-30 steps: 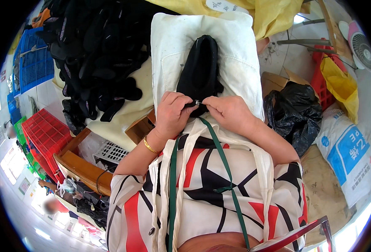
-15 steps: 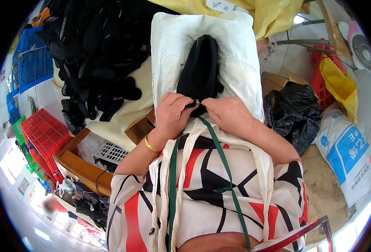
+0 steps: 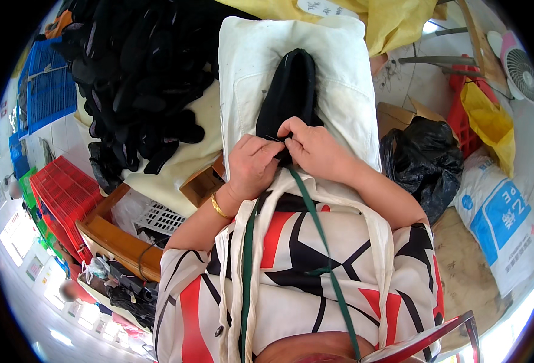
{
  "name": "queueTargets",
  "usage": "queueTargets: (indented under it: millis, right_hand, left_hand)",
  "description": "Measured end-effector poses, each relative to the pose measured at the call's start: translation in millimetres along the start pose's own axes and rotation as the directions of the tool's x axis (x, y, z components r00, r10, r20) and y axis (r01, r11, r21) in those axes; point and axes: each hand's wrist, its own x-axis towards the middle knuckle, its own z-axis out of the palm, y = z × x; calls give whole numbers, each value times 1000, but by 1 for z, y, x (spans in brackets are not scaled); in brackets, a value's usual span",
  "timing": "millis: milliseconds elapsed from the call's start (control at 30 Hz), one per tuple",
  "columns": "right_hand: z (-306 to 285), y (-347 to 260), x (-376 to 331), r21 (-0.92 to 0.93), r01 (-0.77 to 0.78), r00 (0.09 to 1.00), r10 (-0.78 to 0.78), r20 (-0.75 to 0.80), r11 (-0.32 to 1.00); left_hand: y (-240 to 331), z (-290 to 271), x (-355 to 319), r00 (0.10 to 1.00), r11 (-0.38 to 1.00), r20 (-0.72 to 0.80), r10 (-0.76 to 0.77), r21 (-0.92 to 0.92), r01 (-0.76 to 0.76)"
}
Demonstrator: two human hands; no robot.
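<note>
A black fabric shoe upper (image 3: 291,94) lies lengthwise on a white cloth pad (image 3: 339,78) across my lap. My left hand (image 3: 252,164) and my right hand (image 3: 314,148) meet at its near end, both pinching the black fabric with fingers closed. A gold bangle (image 3: 219,207) circles my left wrist. A thin needle or thread seems to sit between the fingertips, too small to tell. Green straps (image 3: 315,230) hang down my patterned shirt below the hands.
A large heap of black shoe uppers (image 3: 140,78) lies on a cream cloth at left. Red crates (image 3: 61,193) and blue crates (image 3: 46,91) stand further left, a wooden frame (image 3: 118,239) below. At right are a black plastic bag (image 3: 424,160), a white sack (image 3: 503,224), yellow cloth (image 3: 400,21) and a fan (image 3: 521,66).
Both hands stay pinched on the near end of the black upper; only the fingers shift slightly. Nothing else has moved.
</note>
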Motion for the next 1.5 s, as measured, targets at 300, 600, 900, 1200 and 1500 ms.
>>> queueTargets:
  millis: [300, 600, 900, 1200, 1500]
  right_hand:
    - [-21, -4, 24, -125, 101, 990, -88, 112, 987]
    - [-2, 9, 53, -84, 222, 870, -236, -432, 971]
    - [-76, -37, 21, 903, 121, 972, 135, -192, 412]
    - [-69, -3, -4, 381, 283, 904, -113, -412, 880]
    - [-29, 12, 8, -604, 524, 773, -633, 42, 601]
  left_hand:
    - [-5, -2, 6, 989, 987, 1, 146, 63, -146]
    - [-10, -1, 5, 996, 998, 73, 60, -39, -57]
    - [-6, -14, 18, 984, 998, 180, -5, -63, 17]
    - [-15, -20, 23, 974, 994, 225, 23, -109, 2]
    - [-18, -26, 36, 959, 995, 282, 29, -103, 0]
